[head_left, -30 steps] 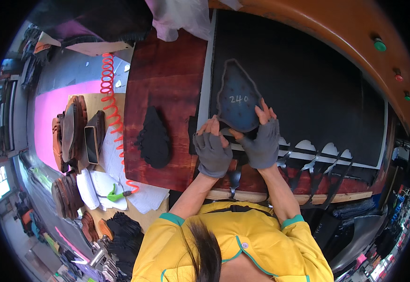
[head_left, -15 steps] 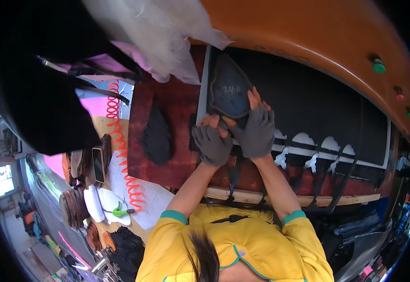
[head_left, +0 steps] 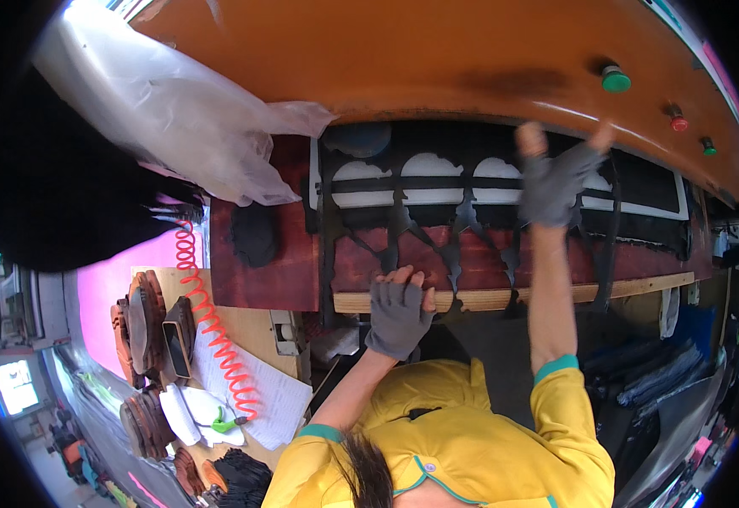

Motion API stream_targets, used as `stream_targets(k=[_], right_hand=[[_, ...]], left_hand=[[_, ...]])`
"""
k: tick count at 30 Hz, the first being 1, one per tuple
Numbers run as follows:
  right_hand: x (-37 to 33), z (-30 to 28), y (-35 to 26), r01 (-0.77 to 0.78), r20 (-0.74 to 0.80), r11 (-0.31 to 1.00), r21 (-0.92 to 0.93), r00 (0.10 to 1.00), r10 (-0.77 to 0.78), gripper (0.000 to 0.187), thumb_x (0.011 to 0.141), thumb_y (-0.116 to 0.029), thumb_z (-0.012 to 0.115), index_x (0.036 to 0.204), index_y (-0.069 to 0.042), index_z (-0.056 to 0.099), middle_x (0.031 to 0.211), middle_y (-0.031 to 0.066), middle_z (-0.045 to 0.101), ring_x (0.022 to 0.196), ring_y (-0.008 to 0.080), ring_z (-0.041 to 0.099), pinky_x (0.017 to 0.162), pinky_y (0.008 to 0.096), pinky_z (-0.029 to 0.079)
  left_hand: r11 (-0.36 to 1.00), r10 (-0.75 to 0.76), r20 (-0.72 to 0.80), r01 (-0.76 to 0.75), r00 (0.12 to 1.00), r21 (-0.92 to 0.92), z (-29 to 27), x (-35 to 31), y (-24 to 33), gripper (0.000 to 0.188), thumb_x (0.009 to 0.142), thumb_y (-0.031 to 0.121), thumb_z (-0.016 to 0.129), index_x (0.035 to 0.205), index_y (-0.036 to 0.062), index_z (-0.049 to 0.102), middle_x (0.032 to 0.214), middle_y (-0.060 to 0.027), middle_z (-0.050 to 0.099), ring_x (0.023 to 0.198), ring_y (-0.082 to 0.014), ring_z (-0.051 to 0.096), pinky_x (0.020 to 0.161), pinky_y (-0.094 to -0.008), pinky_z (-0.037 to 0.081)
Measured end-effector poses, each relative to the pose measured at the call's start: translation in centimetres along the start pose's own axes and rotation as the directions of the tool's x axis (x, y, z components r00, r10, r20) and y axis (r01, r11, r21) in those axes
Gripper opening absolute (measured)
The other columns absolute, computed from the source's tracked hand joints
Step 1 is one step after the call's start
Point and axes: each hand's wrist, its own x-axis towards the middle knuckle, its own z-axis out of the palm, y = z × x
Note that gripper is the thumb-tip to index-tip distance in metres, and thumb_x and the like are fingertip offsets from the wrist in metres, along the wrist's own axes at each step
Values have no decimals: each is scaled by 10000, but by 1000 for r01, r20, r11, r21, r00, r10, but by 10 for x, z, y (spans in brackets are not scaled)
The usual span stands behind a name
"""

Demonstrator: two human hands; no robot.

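Observation:
My right hand (head_left: 556, 182), in a grey fingerless glove and blurred by motion, reaches up with thumb and fingers spread, close to the orange machine housing (head_left: 437, 59). It holds nothing. Below it lies a black sheet (head_left: 657, 193) with a row of cut-out holes and thin strips hanging toward me. My left hand (head_left: 399, 313), gloved alike, is loosely closed by the table's wooden front edge (head_left: 479, 300), with nothing visible in it. A dark, curved-edged cutting die (head_left: 359, 140) lies on the sheet's far left, its far part hidden beneath the housing.
Green buttons (head_left: 616, 79) and a red one (head_left: 678, 118) stand on the housing. Clear plastic sheeting (head_left: 166, 93) hangs at upper left. A stack of black cut pieces (head_left: 255, 234) lies on the dark red board (head_left: 293, 284). A coiled red hose (head_left: 217, 330) crosses papers at left.
Both hands have left the cutting die. My right hand has moved right and up, while my left has come back toward me. The die now sits partly under the housing; the view has shifted.

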Motion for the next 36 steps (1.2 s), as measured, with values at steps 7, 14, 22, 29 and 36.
stream_targets(k=[7, 14, 22, 29, 36], right_hand=[[77, 26, 68, -26, -163, 998, -55, 987, 16, 969, 928, -522, 562, 1490, 129, 118, 1523, 357, 169, 1437, 458, 171, 1176, 521, 142], [-102, -54, -10, 130, 589, 977, 168, 782, -205, 730, 783, -396, 749, 1347, -18, 480, 1299, 203, 500, 1209, 395, 475, 1024, 515, 354], [-132, -43, -25, 111, 715, 985, 129, 678, -169, 280, 842, -351, 695, 938, -97, 626, 813, 52, 618, 766, 251, 598, 725, 388, 495], [-141, -46, -40, -52, 603, 987, 149, 796, -50, 206, 809, -213, 746, 874, -87, 596, 769, 58, 603, 736, 284, 578, 694, 413, 471], [-149, -102, -59, -149, 665, 960, 238, 745, -49, 189, 801, -140, 751, 899, -81, 601, 777, 86, 611, 728, 305, 570, 697, 415, 457]], left_hand=[[990, 94, 125, -106, 988, 91, 35, 15, -23, 140, 859, 219, 632, 901, 89, 604, 873, -77, 586, 813, -280, 572, 843, -481, 438], [989, 106, 59, -112, 993, 99, 43, 32, -27, 147, 852, 243, 623, 862, 97, 604, 829, -73, 578, 768, -277, 566, 774, -452, 437], [992, 72, 93, -81, 993, 101, 41, 33, -25, 152, 820, 247, 638, 836, 101, 598, 832, -82, 578, 769, -299, 570, 711, -427, 417], [998, -63, 146, 61, 987, 16, 31, 27, -15, 135, 844, 218, 635, 839, 87, 600, 853, -98, 575, 840, -325, 562, 781, -452, 423], [971, -167, 253, 204, 953, -127, -9, -4, 8, 169, 804, 185, 698, 858, 80, 577, 853, -105, 572, 845, -335, 556, 776, -459, 430]])
